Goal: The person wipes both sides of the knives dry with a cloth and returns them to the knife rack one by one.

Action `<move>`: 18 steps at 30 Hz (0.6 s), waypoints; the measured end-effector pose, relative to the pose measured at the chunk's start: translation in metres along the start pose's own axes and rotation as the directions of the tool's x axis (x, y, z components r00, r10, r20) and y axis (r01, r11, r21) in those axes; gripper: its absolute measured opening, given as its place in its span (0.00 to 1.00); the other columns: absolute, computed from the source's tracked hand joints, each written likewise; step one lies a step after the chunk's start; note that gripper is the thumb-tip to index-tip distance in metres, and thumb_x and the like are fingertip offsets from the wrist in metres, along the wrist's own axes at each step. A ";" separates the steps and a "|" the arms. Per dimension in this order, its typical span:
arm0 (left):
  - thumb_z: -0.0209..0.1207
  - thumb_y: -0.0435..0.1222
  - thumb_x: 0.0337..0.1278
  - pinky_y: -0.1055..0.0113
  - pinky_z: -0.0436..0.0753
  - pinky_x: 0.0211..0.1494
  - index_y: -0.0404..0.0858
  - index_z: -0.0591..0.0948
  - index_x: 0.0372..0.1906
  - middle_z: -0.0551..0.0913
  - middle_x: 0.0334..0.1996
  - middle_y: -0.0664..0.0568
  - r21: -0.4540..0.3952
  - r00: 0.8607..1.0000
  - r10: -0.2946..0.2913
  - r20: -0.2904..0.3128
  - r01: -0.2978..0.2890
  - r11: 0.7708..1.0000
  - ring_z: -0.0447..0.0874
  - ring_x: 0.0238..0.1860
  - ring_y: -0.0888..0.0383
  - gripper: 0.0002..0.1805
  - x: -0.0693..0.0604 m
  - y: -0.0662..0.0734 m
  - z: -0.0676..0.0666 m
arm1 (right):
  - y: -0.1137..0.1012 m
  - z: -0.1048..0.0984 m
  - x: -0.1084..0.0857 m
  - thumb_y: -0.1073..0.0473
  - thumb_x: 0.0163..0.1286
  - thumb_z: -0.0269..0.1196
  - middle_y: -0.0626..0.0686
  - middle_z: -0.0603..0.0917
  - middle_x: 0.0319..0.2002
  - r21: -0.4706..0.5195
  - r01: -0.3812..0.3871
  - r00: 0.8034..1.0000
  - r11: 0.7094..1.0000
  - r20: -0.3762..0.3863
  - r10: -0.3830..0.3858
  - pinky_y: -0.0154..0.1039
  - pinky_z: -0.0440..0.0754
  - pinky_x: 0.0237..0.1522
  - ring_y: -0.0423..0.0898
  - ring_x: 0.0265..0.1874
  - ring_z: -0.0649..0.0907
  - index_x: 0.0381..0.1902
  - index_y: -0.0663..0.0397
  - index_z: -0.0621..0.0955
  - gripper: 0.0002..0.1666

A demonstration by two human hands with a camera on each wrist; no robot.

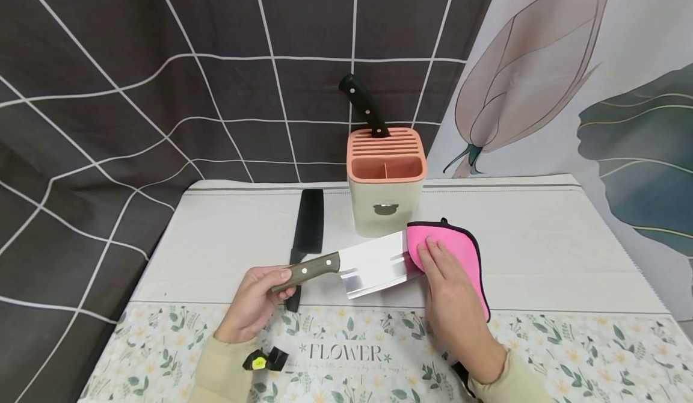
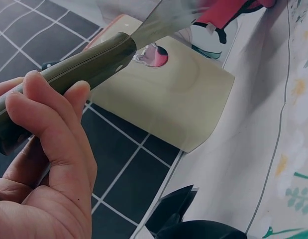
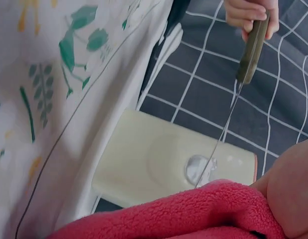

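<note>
In the head view my left hand [image 1: 253, 302] grips the green-brown handle [image 1: 311, 269] of a cleaver, its shiny broad blade [image 1: 373, 264] pointing right. Its curled fingers also show around the handle in the left wrist view. A pink cloth [image 1: 452, 252] with black edging covers the far end of the blade. My right hand [image 1: 452, 304] holds this cloth against the blade, fingers over its top; the thumb is hidden in the head view. Fluffy folds of the cloth [image 3: 193, 211] meet the blade in the right wrist view.
Behind the blade stands a cream knife block [image 1: 381, 207] with an orange slotted top; a black-handled knife [image 1: 365, 105] sits in it. A black knife [image 1: 310, 222] lies on the table left of the block, partly behind my left hand. A dark grid-patterned curtain [image 1: 227, 90] hangs behind.
</note>
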State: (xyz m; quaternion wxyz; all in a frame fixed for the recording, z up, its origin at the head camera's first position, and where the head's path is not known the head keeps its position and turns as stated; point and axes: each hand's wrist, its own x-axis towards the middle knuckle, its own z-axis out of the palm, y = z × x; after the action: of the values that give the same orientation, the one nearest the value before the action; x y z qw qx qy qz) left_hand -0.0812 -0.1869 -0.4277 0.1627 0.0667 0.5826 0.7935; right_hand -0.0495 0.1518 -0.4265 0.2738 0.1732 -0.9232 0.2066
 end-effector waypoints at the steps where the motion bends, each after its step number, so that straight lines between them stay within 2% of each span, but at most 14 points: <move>1: 0.51 0.28 0.71 0.79 0.78 0.33 0.43 0.90 0.42 0.87 0.32 0.54 -0.001 1.000 0.001 -0.001 -0.001 1.000 0.78 0.28 0.67 0.16 0.000 0.000 0.000 | 0.001 -0.001 0.000 0.80 0.58 0.58 0.69 0.76 0.63 0.002 -0.004 1.000 1.000 -0.003 0.004 0.58 0.72 0.64 0.66 0.63 0.75 0.62 0.74 0.76 0.31; 7: 0.50 0.28 0.72 0.79 0.77 0.33 0.43 0.90 0.40 0.89 0.33 0.53 -0.005 1.000 0.015 -0.009 -0.015 1.000 0.78 0.28 0.67 0.17 0.000 0.001 -0.003 | 0.009 -0.011 0.004 0.77 0.63 0.61 0.65 0.77 0.64 0.010 -0.099 0.995 0.995 -0.021 0.099 0.59 0.78 0.56 0.63 0.60 0.79 0.65 0.69 0.75 0.31; 12: 0.49 0.28 0.72 0.79 0.77 0.33 0.43 0.90 0.39 0.88 0.33 0.54 -0.021 1.000 0.023 -0.008 -0.024 1.000 0.78 0.28 0.67 0.18 -0.001 0.002 -0.004 | 0.024 -0.023 0.010 0.79 0.61 0.61 0.67 0.80 0.59 0.012 -0.123 0.986 0.992 -0.110 0.124 0.60 0.80 0.52 0.65 0.56 0.81 0.64 0.70 0.75 0.31; 15: 0.49 0.27 0.72 0.80 0.77 0.33 0.43 0.90 0.39 0.87 0.33 0.55 -0.035 0.999 0.036 0.001 -0.036 0.999 0.77 0.28 0.67 0.19 -0.001 0.003 -0.005 | 0.035 -0.033 0.014 0.79 0.61 0.58 0.68 0.81 0.58 0.018 -0.167 0.974 0.986 -0.151 0.168 0.62 0.80 0.50 0.67 0.54 0.81 0.63 0.70 0.76 0.30; 18: 0.48 0.27 0.72 0.80 0.77 0.33 0.43 0.90 0.39 0.88 0.34 0.54 -0.049 0.999 0.051 0.014 -0.050 0.998 0.77 0.28 0.67 0.19 -0.002 0.004 -0.005 | 0.046 -0.043 0.016 0.78 0.64 0.56 0.67 0.81 0.58 0.044 -0.249 0.954 0.968 -0.161 0.252 0.66 0.79 0.50 0.68 0.55 0.81 0.63 0.67 0.77 0.28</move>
State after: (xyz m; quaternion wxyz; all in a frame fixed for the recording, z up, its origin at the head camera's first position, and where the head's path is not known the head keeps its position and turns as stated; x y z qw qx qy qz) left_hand -0.0819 -0.1928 -0.4250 0.1484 0.0834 0.5599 0.8109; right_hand -0.0637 0.2084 -0.3975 0.3189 0.0403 -0.9095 0.2637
